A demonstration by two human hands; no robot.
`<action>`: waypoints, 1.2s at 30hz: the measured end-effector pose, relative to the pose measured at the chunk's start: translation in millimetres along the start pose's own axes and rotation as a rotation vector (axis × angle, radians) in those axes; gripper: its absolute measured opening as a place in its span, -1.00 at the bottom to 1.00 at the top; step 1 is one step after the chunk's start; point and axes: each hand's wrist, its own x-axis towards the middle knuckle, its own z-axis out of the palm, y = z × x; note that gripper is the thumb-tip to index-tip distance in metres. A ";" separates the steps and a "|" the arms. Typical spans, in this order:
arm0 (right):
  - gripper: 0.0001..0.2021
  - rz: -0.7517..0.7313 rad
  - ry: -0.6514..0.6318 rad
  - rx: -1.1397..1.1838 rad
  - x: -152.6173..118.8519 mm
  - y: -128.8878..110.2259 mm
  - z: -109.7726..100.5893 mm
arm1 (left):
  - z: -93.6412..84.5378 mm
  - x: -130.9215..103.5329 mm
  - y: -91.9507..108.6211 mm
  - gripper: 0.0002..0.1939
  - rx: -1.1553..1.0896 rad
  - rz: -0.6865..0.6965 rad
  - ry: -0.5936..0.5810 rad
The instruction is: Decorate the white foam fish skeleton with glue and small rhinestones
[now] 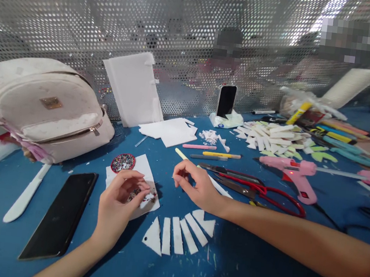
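My left hand (pixel 120 200) is loosely curved with thumb and fingers apart, over a white paper sheet (pixel 147 167) scattered with small dark and coloured bits (pixel 150 197). Behind it, a round red-rimmed dish (pixel 123 163) of similar bits overlaps the sheet. My right hand (pixel 199 186) has its fingers curled together above the blue table; whatever is in them, if anything, is hidden. Between and below my hands, white foam-like pieces lie in a fish-shaped row: a head piece with a hole (pixel 154 238), several strips (pixel 178 236) and a notched tail (pixel 204 224).
Red-handled scissors (pixel 275 201) and a pink glue gun (pixel 297 172) lie right. Behind are pens (pixel 221 154), white scraps (pixel 273 136) and a propped phone (pixel 226 101). At left are a white backpack (pixel 47 108), a dark phone (pixel 61 213) and a white knife (pixel 26 195).
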 end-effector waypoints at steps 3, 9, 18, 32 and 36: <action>-0.87 -0.006 -0.005 -0.004 -0.1 -0.2 -0.3 | 0.1 -0.2 0.2 -0.75 -0.005 0.009 0.001; -0.87 0.000 -0.028 -0.022 -0.3 1.2 0.2 | 0.3 -1.1 0.8 -0.80 -0.029 0.019 0.000; -0.88 0.010 -0.057 -0.076 0.3 1.4 -0.1 | -0.9 -1.2 0.1 -0.80 0.023 0.037 0.021; -0.94 -0.012 -0.132 -0.162 2.0 -2.2 0.6 | -0.7 -0.1 2.8 -0.78 0.041 0.081 0.012; -0.94 -0.053 -0.145 -0.159 2.1 -3.1 0.6 | 0.3 -1.1 -0.4 -0.74 0.027 0.103 -0.015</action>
